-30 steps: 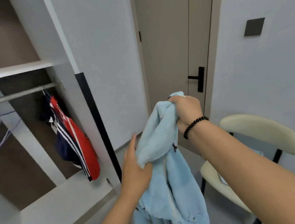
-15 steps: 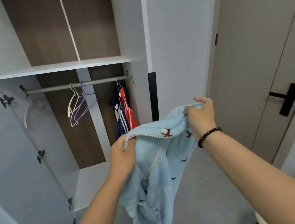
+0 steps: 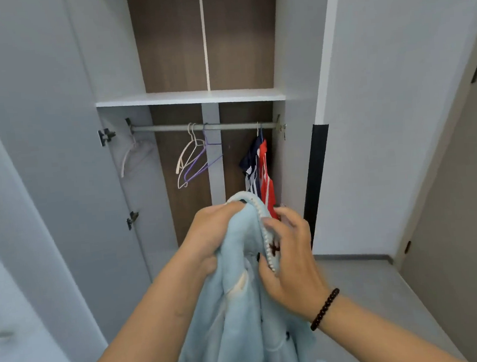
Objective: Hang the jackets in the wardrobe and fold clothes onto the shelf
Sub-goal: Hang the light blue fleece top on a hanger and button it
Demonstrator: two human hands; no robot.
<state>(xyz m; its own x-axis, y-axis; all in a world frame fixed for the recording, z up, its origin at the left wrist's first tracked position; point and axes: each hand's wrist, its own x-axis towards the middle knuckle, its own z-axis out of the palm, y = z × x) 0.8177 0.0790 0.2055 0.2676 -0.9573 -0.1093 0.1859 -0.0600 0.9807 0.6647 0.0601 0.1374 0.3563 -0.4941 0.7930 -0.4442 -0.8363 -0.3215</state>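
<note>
The head view looks into an open wardrobe [image 3: 293, 62] with both hands raised in front of it. The left hand [image 3: 210, 234] grips a bunch of a light blue jacket [image 3: 241, 309] near its top, with the fingers curled round the soft cloth. The right hand [image 3: 289, 259] holds the same jacket just beside the left one; its thumb and fingers pinch the edge that carries a white zipper [image 3: 266, 241]. The 2 hands are close together, and the rest of the jacket hangs down between the forearms to the bottom of the picture. Small dark figures are printed on the blue cloth. A black bead bracelet [image 3: 324, 309] sits on the right wrist.

Behind the hands, a metal rail [image 3: 170, 128] runs across the wardrobe under a white shelf [image 3: 190, 97]. On the rail hang some bare hangers, white ones [image 3: 189, 153] and a purple one [image 3: 201, 161], near the middle. At the right end of the rail hangs a navy and red jacket [image 3: 261, 173] with white stripes; its lower part is hidden by the blue jacket. 1 more pale hanger [image 3: 132, 155] shows at the left, on the inner side wall. A grey door [image 3: 460, 192] stands at the right edge.
</note>
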